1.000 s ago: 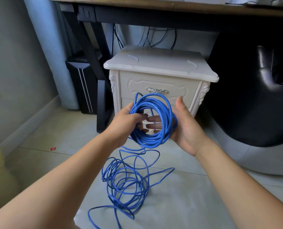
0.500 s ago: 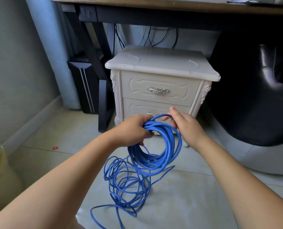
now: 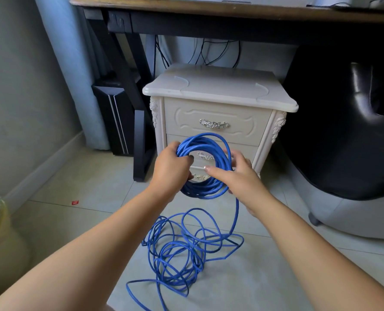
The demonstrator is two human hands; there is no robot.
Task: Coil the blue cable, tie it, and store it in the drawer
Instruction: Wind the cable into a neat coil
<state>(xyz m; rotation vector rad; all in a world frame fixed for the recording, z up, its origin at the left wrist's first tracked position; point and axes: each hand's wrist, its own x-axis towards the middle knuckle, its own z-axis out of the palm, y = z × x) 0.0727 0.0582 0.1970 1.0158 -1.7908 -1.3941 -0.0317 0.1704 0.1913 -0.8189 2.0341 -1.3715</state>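
Nearest, in front of the nightstand [image 3: 218, 90], the slack of the blue cable [image 3: 175, 254] lies tangled, one strand rising to the right hand [image 3: 238, 176]. That hand curls round the right side of the coil [image 3: 209, 138]; the left hand [image 3: 172, 167] grips its left side, just before the closed drawer [image 3: 213, 124]. The slack hangs below, nearer the right hand. No writing is readable.

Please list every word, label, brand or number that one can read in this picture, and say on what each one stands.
No text here can be read.
Red scrap on the floor: any print is too small to read.
Pale device on the desk: a faint mark, too blurred to read.
Cable: no print can be made out on it.
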